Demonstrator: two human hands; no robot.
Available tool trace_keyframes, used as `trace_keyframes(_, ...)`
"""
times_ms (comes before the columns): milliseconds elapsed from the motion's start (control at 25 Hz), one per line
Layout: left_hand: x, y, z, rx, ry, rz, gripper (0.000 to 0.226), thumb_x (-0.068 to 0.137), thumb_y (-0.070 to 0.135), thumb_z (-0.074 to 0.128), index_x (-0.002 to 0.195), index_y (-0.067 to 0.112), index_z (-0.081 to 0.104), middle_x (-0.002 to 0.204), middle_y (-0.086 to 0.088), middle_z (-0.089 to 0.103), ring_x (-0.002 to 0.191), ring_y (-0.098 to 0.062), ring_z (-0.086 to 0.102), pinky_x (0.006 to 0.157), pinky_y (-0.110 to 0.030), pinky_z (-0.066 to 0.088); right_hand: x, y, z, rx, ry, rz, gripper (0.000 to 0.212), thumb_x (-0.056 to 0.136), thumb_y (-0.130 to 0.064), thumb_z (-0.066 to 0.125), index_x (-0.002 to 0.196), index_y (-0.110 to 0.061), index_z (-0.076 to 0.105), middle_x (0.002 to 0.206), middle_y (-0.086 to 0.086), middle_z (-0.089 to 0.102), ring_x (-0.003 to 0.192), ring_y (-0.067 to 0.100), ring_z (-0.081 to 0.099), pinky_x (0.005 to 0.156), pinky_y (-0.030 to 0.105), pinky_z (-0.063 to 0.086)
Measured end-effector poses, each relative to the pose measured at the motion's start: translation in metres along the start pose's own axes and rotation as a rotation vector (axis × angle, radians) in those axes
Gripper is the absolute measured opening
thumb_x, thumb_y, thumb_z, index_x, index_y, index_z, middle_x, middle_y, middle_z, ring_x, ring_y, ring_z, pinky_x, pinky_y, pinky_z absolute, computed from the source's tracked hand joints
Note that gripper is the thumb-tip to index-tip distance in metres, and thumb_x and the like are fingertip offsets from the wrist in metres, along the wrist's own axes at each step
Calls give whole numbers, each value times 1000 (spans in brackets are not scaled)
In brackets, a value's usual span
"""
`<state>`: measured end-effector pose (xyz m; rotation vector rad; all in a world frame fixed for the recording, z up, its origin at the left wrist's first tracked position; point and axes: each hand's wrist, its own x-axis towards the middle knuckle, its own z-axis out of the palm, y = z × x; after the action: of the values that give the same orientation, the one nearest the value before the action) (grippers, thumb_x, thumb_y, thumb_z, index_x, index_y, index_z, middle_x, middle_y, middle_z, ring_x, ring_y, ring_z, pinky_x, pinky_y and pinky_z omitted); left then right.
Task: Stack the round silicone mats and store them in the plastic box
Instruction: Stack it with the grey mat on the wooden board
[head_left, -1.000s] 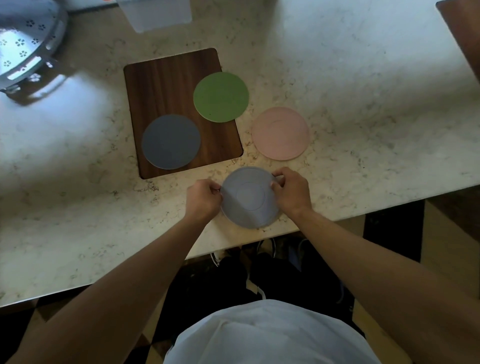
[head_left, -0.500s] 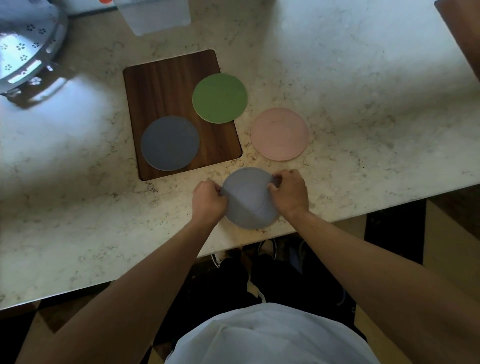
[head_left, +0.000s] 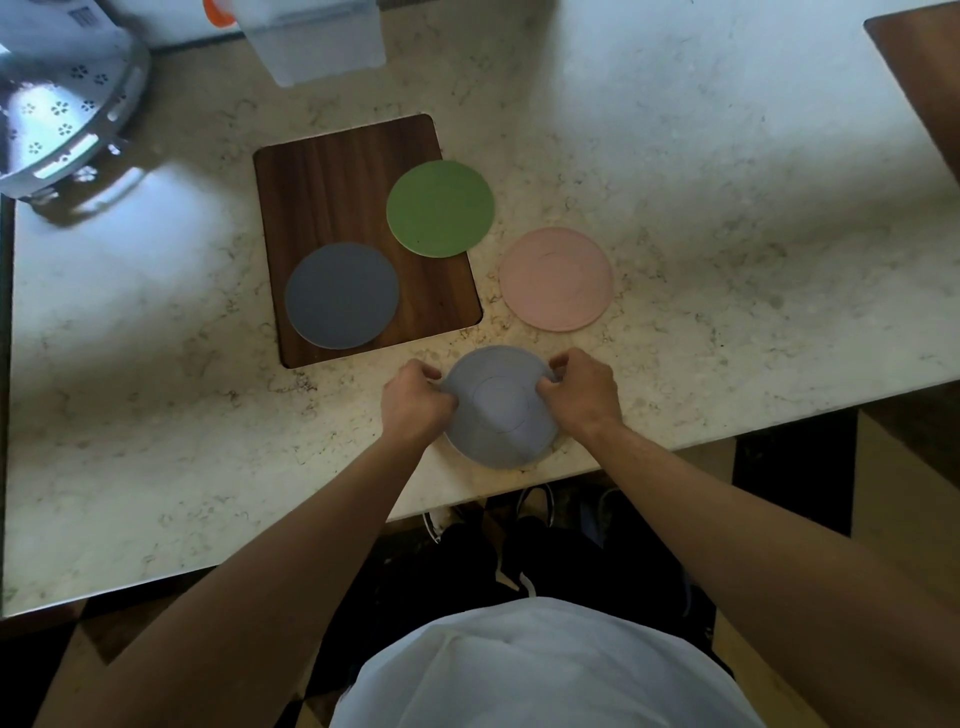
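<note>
A light grey round mat (head_left: 501, 410) lies near the counter's front edge. My left hand (head_left: 415, 402) pinches its left rim and my right hand (head_left: 582, 392) pinches its right rim. A dark grey mat (head_left: 342, 295) and a green mat (head_left: 440, 208) rest on a wooden board (head_left: 332, 187); the green one overhangs the board's right side. A pink mat (head_left: 557, 278) lies on the counter right of the board. The translucent plastic box (head_left: 317, 39) stands at the far edge, its top cut off by the frame.
A perforated metal steamer tray (head_left: 62, 114) sits at the far left. A dark wooden surface (head_left: 924, 78) shows at the far right corner. The marble counter's front edge (head_left: 675, 441) runs just below the held mat.
Both hands have closed in a little on the light grey mat's rims. The mat stays in the same spot and the other mats have not moved.
</note>
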<state>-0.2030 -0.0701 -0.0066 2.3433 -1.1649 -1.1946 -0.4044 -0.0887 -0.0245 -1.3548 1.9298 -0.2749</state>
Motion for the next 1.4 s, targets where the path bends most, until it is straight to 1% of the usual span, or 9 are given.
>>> trace_keyframes(120,2,13,-5,-74,-33,-69,26,73,0,70,65,24,66,78,2,68,86,-23,67,73,-38,60,7,4,-7,60,-27,19,23,84,-20,71,105,-12,72,103,4,73,88,14,64,77,23,47)
trace_keyframes(240,12,28,-9,-115,-60,-100,19,75,1,71,72,19,72,86,-3,72,87,-22,68,81,-45,62,19,2,-21,113,-18,10,20,81,-20,74,100,-14,76,97,2,75,88,13,67,78,22,48)
trace_keyframes(400,22,56,-10,-186,-53,-46,21,75,1,73,70,21,72,85,-2,71,83,-20,67,80,-43,62,42,-4,-45,122,1,-26,20,78,-23,80,96,-16,78,92,0,77,80,12,66,75,22,48)
trace_keyframes(720,73,100,-5,-291,-189,51,24,67,-8,73,67,16,73,86,-15,75,87,-34,72,80,-53,61,88,-19,-78,170,189,26,23,76,-28,83,95,-16,80,92,1,78,75,9,65,77,23,50)
trace_keyframes(840,90,115,-1,-290,-213,43,20,71,-13,72,72,6,68,94,-21,72,90,-37,71,81,-53,61,103,-21,-82,183,242,58,24,76,-28,84,96,-16,80,93,1,78,78,10,66,79,25,52)
trace_keyframes(920,96,123,3,-292,-225,40,18,74,-15,70,76,3,66,97,-23,70,94,-38,70,82,-51,61,111,-22,-84,184,244,52,24,76,-28,83,96,-16,79,92,0,77,79,11,68,82,28,56)
trace_keyframes(1000,103,131,5,-283,-211,53,22,76,-17,67,72,5,63,90,-19,67,92,-38,70,78,-49,62,123,-22,-87,180,234,33,23,77,-28,82,96,-16,79,92,0,77,79,11,67,83,29,56)
trace_keyframes(1160,108,143,8,-241,-194,59,27,76,-17,68,69,9,62,82,-19,66,87,-43,71,74,-58,61,142,-21,-91,151,196,25,23,79,-28,81,97,-15,78,92,0,75,80,9,63,77,22,48)
trace_keyframes(1400,121,151,17,-85,-133,118,22,73,-11,71,74,9,64,84,-15,66,93,-37,69,83,-54,59,159,-15,-92,101,148,7,21,81,-28,79,98,-15,76,95,2,74,81,11,63,74,21,46)
